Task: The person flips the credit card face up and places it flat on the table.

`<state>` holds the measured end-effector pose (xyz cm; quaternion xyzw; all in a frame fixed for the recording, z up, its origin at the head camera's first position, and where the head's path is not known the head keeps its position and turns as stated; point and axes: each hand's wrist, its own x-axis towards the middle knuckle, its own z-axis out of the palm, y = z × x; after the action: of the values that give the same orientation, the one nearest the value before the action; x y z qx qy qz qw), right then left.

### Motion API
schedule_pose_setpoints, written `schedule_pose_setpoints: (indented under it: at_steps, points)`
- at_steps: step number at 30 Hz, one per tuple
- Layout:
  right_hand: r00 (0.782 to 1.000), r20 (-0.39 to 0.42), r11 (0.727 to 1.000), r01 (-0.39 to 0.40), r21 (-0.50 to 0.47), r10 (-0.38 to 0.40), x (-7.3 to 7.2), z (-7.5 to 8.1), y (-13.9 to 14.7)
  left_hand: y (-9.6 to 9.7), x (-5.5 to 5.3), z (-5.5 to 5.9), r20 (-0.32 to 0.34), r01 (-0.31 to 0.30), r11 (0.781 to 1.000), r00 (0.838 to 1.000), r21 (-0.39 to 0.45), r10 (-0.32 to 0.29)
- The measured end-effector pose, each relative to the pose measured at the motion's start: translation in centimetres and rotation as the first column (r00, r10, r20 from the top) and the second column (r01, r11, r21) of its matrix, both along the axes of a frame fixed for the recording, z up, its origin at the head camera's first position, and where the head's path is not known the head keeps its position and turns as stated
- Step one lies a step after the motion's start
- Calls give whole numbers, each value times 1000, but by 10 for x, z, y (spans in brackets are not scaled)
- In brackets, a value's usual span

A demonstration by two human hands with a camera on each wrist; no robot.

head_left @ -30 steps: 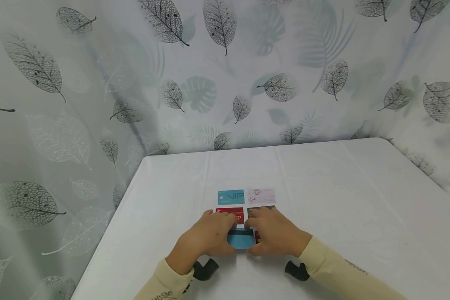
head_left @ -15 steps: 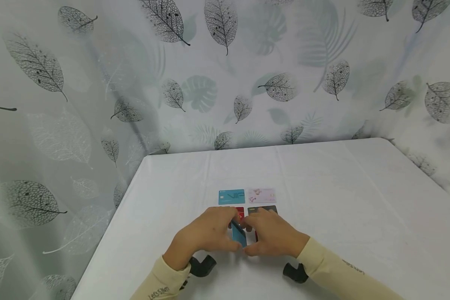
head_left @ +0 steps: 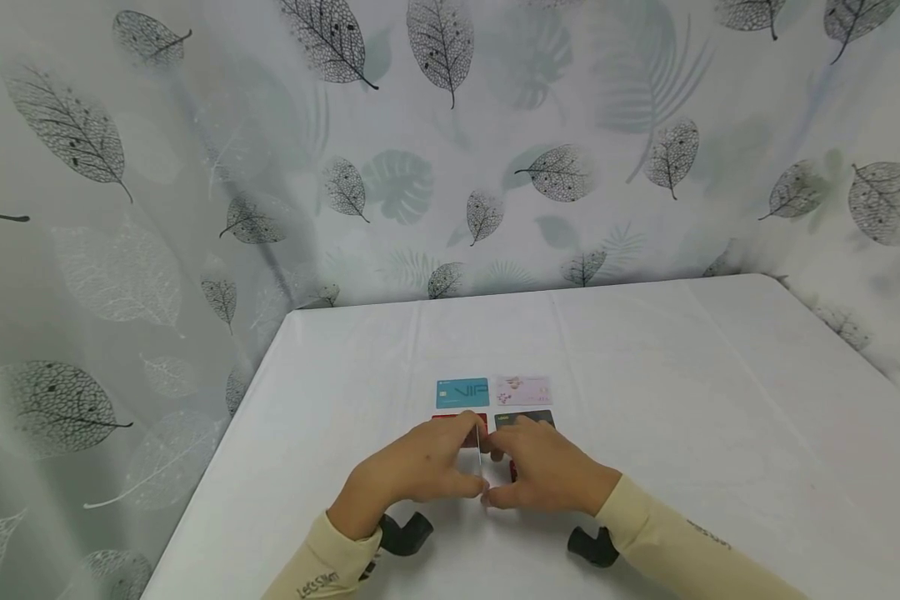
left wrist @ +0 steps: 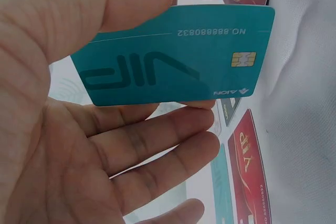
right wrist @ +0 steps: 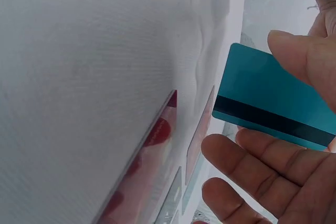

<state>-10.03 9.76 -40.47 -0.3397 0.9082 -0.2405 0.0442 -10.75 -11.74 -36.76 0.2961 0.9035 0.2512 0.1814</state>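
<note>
A teal VIP card (left wrist: 173, 56) stands on edge between my hands, its printed face towards my left hand (head_left: 416, 467) and its dark-striped back (right wrist: 278, 87) towards my right hand (head_left: 551, 467). In the left wrist view, my left thumb (left wrist: 139, 3) lies at the card's upper edge, with fingers along the lower one. My right thumb (right wrist: 296, 53) overlaps the card in the right wrist view, with fingers at its opposite edge. In the head view the card (head_left: 479, 454) shows only as a thin line. Both hands pinch it just above the table.
Beyond my hands lie another teal card (head_left: 462, 393) and a pink flowered card (head_left: 523, 391). Closer are a red VIP card (left wrist: 249, 166) and a dark card (head_left: 543, 416), both partly covered. Another red card (head_left: 513, 472) shows beside my right hand. White cloth covers the table (head_left: 667, 375).
The teal card has turned from flat, stripe side up, to upright on edge. My left hand has rolled and lifted slightly with it; my right hand has shifted a little left.
</note>
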Motion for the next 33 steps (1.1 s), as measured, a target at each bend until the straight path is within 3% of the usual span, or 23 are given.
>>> schedule_pose_setpoints:
  at_steps: [11, 18, 21, 26, 33]
  points:
    - [1000, -3, 1000, -23, -3, 23, 0, 5, 2, -3, 1, 1, 11, -24, 999, 1000, -30, 25]
    - [999, -31, 996, 8, -86, -11, 0, 10, 5, -2, 1, -2, -25, -49, 994, 999, -97, 46]
    - [998, -47, 993, 25, -117, -30, 0, 10, 5, 0, 1, -2, -61, -41, 991, 998, -129, 34]
    - [994, -105, 992, 12, -126, -26, -1, 8, 5, 2, 1, -1, -171, 12, 978, 984, -207, -48]
    - [984, -180, 998, -14, -58, 4, 0, 8, 6, 5, 3, -6, -252, 24, 962, 963, -270, -95]
